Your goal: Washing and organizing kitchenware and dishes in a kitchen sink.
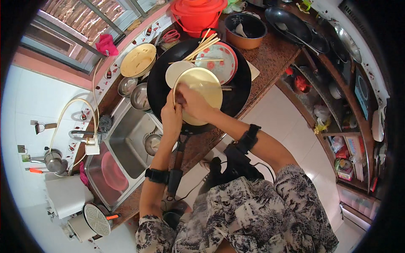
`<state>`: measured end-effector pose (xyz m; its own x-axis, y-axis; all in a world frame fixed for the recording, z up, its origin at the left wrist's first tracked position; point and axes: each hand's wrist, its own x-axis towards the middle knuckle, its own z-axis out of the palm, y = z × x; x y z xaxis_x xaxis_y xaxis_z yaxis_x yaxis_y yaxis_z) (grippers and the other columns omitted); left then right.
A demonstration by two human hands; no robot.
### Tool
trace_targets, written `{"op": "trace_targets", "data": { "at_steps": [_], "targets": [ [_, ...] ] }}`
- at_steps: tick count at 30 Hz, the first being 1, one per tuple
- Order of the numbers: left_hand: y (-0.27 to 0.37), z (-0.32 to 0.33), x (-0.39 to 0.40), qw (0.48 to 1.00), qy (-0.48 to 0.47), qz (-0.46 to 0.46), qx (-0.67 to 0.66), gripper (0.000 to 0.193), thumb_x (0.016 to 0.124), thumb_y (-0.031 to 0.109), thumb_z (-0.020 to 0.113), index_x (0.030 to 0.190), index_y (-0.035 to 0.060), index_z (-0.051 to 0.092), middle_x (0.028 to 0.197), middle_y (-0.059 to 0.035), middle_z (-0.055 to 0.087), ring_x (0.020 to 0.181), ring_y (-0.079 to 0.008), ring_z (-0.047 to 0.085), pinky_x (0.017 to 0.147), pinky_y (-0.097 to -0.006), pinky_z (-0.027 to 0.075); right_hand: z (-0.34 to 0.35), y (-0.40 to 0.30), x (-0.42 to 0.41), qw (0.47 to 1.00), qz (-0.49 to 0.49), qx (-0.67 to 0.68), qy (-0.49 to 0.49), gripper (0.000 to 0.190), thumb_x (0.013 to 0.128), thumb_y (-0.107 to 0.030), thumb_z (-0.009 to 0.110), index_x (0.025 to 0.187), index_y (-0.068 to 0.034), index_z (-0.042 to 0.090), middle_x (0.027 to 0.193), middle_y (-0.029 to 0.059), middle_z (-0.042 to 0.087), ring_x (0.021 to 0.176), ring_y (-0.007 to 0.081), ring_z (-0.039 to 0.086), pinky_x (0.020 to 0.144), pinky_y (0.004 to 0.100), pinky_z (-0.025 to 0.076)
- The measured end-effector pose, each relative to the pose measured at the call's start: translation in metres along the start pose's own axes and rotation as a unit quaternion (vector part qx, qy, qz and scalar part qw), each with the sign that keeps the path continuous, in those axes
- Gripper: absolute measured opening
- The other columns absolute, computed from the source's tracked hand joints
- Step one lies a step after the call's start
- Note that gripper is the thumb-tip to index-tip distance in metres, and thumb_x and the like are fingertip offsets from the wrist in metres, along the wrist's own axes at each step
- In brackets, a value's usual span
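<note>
My left hand [172,115] grips the left rim of a cream-coloured bowl [210,102], which is tilted above a large black wok [161,63]. Inside the bowl near that same rim is my right hand [193,101], its fingers bent and blurred. Whether those fingers hold anything is hidden. Behind the bowl, a floral plate [218,61] with a red-edged dish under it rests in the wok. A small cream dish [176,72] lies beside it. Several wooden chopsticks [202,47] lie across the plate and the wok's far side.
At the left, a double steel sink [128,151] holds a pink basin [114,172] and a metal bowl [153,144]. A yellow enamel basin [138,60] and steel bowls [139,96] stand between sink and wok. Beyond are a red lidded bucket [199,19] and an orange cooking pot [245,41].
</note>
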<state>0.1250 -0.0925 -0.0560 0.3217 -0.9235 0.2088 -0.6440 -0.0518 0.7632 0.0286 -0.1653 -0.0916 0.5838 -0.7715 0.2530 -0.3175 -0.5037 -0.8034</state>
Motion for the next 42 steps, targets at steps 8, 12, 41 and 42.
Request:
{"op": "trace_targets", "data": {
  "at_steps": [8, 12, 41, 42],
  "targets": [
    [0.016, -0.002, -0.005, 0.999, 0.008, 0.018, 0.049, 0.045, 0.078, 0.000, 0.047, 0.123, 0.0035, 0.042, 0.092, -0.0227, 0.059, 0.071, -0.0314, 0.060, 0.064, -0.0357, 0.046, -0.003, 0.018, -0.017, 0.928, 0.205, -0.311, 0.032, 0.040, 0.077, -0.014, 0.055, 0.114, -0.003, 0.046, 0.114, 0.0142, 0.050, 0.114, 0.0341, 0.037, 0.080, 0.0493, 0.042],
    [0.003, 0.001, -0.004, 0.995, 0.055, 0.041, 0.066, 0.046, 0.077, -0.001, 0.047, 0.123, 0.0043, 0.042, 0.090, -0.0236, 0.059, 0.075, -0.0355, 0.059, 0.065, -0.0383, 0.046, 0.015, 0.003, -0.038, 0.910, 0.185, -0.334, -0.159, 0.038, 0.077, -0.013, 0.055, 0.112, -0.001, 0.046, 0.117, 0.0156, 0.049, 0.112, 0.0361, 0.040, 0.079, 0.0469, 0.043],
    [-0.003, -0.023, -0.023, 0.990, 0.140, 0.008, 0.013, 0.057, 0.072, 0.001, 0.051, 0.127, 0.0129, 0.041, 0.084, -0.0219, 0.058, 0.070, -0.0343, 0.059, 0.060, -0.0392, 0.047, -0.062, -0.001, -0.019, 0.950, 0.160, -0.245, -0.104, 0.043, 0.074, -0.039, 0.061, 0.096, -0.002, 0.056, 0.095, 0.0218, 0.057, 0.091, 0.0341, 0.056, 0.076, 0.0433, 0.044],
    [-0.006, -0.027, -0.025, 0.991, 0.128, -0.035, -0.031, 0.057, 0.072, 0.001, 0.050, 0.128, 0.0122, 0.040, 0.084, -0.0227, 0.058, 0.067, -0.0340, 0.059, 0.057, -0.0385, 0.047, -0.071, -0.005, -0.019, 0.955, 0.150, -0.235, -0.099, 0.047, 0.074, -0.039, 0.060, 0.099, 0.001, 0.053, 0.097, 0.0215, 0.057, 0.092, 0.0344, 0.056, 0.076, 0.0430, 0.043]
  ]
}}
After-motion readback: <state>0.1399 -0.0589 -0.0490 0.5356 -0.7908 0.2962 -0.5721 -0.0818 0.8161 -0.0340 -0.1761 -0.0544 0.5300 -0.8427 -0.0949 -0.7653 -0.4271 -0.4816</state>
